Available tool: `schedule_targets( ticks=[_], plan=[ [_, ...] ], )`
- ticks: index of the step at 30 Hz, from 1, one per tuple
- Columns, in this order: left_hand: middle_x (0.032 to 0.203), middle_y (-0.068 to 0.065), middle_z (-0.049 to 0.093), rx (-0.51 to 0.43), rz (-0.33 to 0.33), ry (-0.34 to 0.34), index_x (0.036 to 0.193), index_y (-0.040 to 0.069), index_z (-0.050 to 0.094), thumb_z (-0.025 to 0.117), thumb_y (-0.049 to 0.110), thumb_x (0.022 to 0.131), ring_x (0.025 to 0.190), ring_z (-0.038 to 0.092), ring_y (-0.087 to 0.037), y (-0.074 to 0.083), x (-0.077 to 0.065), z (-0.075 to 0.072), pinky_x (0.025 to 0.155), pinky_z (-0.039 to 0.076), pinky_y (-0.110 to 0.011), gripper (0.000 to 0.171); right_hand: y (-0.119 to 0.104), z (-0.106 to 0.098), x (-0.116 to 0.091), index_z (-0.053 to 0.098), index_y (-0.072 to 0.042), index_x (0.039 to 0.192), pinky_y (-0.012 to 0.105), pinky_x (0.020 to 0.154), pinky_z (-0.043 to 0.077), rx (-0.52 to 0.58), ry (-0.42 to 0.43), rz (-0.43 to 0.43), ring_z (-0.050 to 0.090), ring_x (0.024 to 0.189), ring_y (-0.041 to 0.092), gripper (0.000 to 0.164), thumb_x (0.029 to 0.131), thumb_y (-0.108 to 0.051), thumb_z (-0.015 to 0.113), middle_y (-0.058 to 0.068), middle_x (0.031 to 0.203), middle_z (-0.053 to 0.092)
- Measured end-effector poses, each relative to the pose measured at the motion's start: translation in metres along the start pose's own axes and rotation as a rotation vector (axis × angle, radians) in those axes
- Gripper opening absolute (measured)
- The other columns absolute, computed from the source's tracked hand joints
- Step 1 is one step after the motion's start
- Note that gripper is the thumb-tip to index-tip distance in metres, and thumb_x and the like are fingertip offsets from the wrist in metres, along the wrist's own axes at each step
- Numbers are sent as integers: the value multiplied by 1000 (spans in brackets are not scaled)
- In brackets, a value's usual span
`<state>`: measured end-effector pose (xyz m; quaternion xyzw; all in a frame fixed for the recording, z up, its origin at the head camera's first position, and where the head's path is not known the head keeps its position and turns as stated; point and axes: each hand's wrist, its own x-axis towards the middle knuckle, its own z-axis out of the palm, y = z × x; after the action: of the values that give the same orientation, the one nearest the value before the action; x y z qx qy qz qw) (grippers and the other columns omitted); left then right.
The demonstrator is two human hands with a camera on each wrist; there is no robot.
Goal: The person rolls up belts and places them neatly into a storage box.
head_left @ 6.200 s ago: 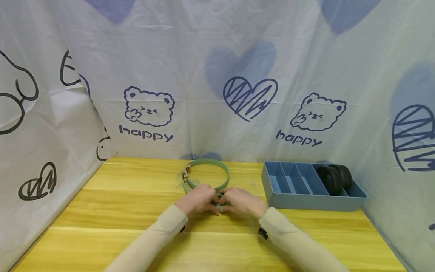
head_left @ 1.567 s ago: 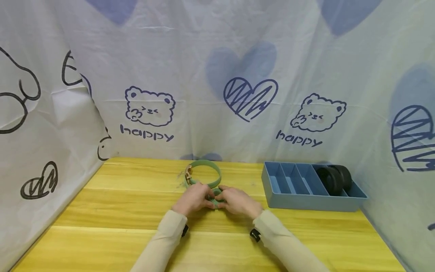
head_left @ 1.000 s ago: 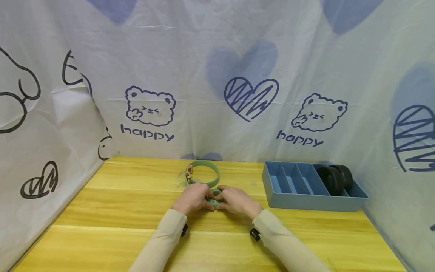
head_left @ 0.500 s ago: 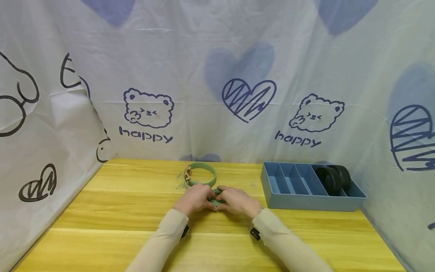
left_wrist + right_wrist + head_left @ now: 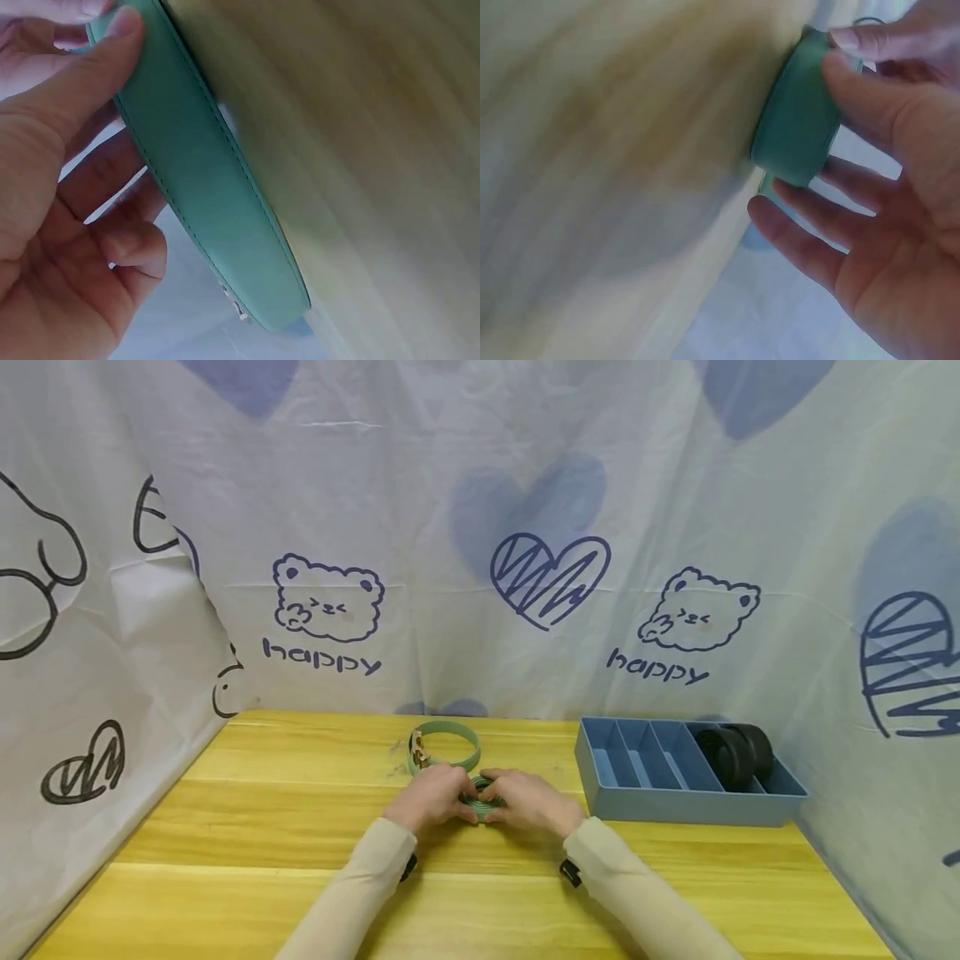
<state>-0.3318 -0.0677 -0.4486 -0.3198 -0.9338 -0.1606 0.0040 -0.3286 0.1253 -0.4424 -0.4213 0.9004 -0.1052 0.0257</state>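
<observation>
On the wooden table in the head view, a green belt is partly wound into a tight coil (image 5: pixel 481 811) between both hands. The rest of the green belt (image 5: pixel 459 727) stands on edge in a round loop behind them, its gold buckle (image 5: pixel 418 750) at the left. My left hand (image 5: pixel 433 798) grips the coil from the left, thumb at the near side; in the left wrist view the thumb presses on the stitched green strap (image 5: pixel 199 165). My right hand (image 5: pixel 531 802) holds the coil from the right, with thumb and fingers curled around the wound strap (image 5: pixel 799 120).
A blue-grey divided box (image 5: pixel 690 808) stands at the back right, with black rolled objects (image 5: pixel 738 756) in its right part. A white printed cloth (image 5: pixel 450 635) hangs behind the table (image 5: pixel 225 827) and along both sides.
Compared with several seconds ago, the loop behind the hands is smaller and the coil between them shows more turns. Both hands stay at nearly the same spot; the buckle end has turned slightly.
</observation>
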Motion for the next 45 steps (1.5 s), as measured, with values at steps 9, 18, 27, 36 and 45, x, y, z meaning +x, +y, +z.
schedule_targets(
  ticks=[9,18,27,36,45],
  plan=[
    [93,7,66,-103,53,-20,106,17,69,75,32,70,77,59,-8,-12,-4,3,71,46,-25,40,9,-2,-2,66,-17,112,35,96,37,-3,-64,9,41,122,24,29,83,-18,66,13,139,37],
    [85,15,66,-17,43,27,91,21,74,75,38,67,80,59,-6,-9,2,4,85,43,-33,30,7,1,-1,66,-17,109,36,94,39,-3,-21,30,42,122,23,28,85,-29,64,12,139,37],
    [79,15,64,-63,35,-11,94,19,73,75,39,68,69,55,-2,-9,0,4,72,46,-25,33,3,2,1,68,-16,108,36,93,40,3,-2,-26,42,121,26,26,83,-22,65,17,136,41],
    [85,12,67,-24,63,-5,93,20,73,74,36,71,73,58,-4,-7,-1,1,73,47,-26,28,1,-2,2,66,-15,110,36,94,38,-18,-20,-25,41,122,27,26,84,-20,65,16,136,40],
    [79,8,65,-125,20,-2,104,16,69,69,36,79,68,56,-6,-13,-2,-4,65,48,-27,32,-1,2,5,68,-17,109,36,90,42,-59,3,3,44,120,26,27,84,-25,65,16,134,43]
  ],
)
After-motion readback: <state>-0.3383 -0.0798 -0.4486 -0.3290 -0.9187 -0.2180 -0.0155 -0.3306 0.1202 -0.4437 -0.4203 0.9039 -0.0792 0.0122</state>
